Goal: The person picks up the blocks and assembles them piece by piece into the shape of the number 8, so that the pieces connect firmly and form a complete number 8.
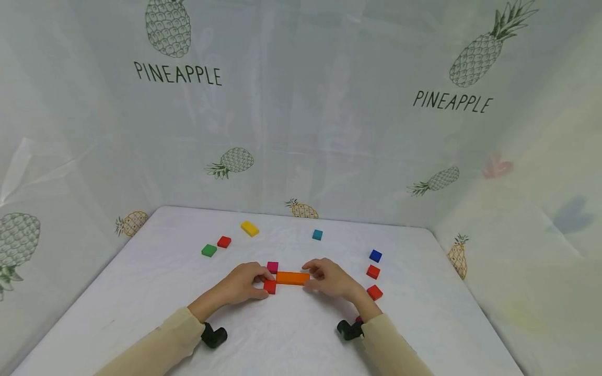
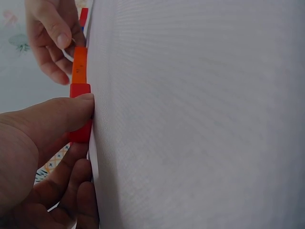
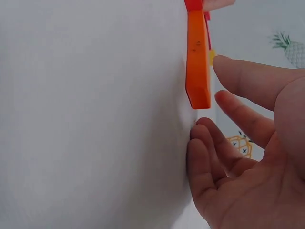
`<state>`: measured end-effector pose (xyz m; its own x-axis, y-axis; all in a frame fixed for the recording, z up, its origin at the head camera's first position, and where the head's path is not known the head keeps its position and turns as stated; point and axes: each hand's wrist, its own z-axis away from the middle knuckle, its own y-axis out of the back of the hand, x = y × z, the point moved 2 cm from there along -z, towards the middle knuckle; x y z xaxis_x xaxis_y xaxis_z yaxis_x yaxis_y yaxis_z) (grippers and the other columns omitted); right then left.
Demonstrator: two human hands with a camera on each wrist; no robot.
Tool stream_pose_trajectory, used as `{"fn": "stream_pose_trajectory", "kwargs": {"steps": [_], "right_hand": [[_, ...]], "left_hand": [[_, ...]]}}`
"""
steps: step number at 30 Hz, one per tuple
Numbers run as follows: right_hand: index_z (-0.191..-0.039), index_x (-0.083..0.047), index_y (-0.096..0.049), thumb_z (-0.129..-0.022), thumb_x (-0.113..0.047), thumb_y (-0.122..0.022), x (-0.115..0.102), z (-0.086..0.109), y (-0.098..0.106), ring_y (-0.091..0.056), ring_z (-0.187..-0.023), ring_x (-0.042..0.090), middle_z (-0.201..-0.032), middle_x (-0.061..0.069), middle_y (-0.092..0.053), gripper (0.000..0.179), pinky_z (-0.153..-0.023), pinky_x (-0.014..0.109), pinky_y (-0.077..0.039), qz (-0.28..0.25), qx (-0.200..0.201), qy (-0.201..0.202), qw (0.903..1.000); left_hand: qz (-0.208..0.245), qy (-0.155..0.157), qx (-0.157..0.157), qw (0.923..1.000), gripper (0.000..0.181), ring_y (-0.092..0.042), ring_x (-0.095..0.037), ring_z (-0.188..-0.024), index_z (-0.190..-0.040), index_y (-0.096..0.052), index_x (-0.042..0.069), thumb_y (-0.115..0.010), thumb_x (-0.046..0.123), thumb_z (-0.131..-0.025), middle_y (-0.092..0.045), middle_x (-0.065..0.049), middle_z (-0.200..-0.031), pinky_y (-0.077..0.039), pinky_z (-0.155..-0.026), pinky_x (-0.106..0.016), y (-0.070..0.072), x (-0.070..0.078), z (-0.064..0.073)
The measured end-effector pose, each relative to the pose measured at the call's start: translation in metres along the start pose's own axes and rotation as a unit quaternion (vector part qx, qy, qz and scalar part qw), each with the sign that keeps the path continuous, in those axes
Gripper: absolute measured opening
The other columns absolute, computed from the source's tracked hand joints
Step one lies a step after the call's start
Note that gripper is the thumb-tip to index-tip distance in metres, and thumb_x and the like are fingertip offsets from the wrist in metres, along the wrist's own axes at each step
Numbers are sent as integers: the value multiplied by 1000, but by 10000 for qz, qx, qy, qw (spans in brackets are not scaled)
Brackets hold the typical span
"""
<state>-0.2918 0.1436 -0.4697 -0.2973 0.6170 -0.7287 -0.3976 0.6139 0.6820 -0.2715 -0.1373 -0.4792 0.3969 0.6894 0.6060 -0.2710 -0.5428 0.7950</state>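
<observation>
A long orange block (image 1: 292,278) lies flat on the white cloth, its left end beside a red block (image 1: 270,286) and a magenta block (image 1: 273,267). My left hand (image 1: 245,282) pinches the red block; in the left wrist view the thumb presses its near side, and its far side is partly hidden. At the other end of the orange block, my right hand (image 1: 330,278) hovers with fingers loosely bent. The right wrist view shows a gap between the thumb and the orange block (image 3: 198,59), with nothing in the grasp.
Yellow (image 1: 250,228), red (image 1: 224,242) and green (image 1: 209,250) blocks lie at the back left. A teal block (image 1: 317,235) is at the back. Blue (image 1: 375,256) and red blocks (image 1: 373,272), (image 1: 374,292) line the right. White cloth (image 1: 282,334) covers the table.
</observation>
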Motion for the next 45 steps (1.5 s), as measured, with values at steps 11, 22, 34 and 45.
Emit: {"fn": "stream_pose_trajectory", "kwargs": {"steps": [11, 22, 34, 45], "right_hand": [[-135, -8, -67, -99, -20, -77, 4, 20, 36, -62, -122, 34, -136, 13, -63, 39, -102, 51, -56, 101, 268, 106, 9995], [-133, -7, -68, -97, -16, -78, 41, 53, 80, -62, -118, 39, -128, 17, -65, 38, -93, 49, -59, 947, 989, 117, 9905], [-126, -2, -71, -92, -13, -83, 89, 74, 102, -65, -106, 36, -116, 17, -68, 37, -85, 48, -62, 1534, 1810, -193, 9712], [-120, -1, -71, -89, -16, -86, 100, 78, 102, -67, -98, 29, -108, 14, -70, 37, -83, 43, -62, 1366, 1706, -554, 9743]], "left_hand": [[57, 90, -4, 9999, 29, -57, -15, -100, -115, -76, 21, -87, 20, -89, -64, 6, -102, -54, -88, -39, -1, -2, 0], [76, 105, -26, 9999, 29, -57, -15, -100, -114, -75, 22, -88, 20, -88, -64, 6, -102, -54, -89, -40, -1, -3, -1], [27, 182, -12, 9998, 28, -57, -13, -99, -115, -75, 24, -87, 23, -89, -63, 9, -102, -54, -90, -38, -4, -7, -1], [132, 217, -20, 9997, 28, -57, -16, -100, -113, -76, 22, -88, 21, -88, -64, 6, -102, -54, -90, -41, -1, -1, 0]]}}
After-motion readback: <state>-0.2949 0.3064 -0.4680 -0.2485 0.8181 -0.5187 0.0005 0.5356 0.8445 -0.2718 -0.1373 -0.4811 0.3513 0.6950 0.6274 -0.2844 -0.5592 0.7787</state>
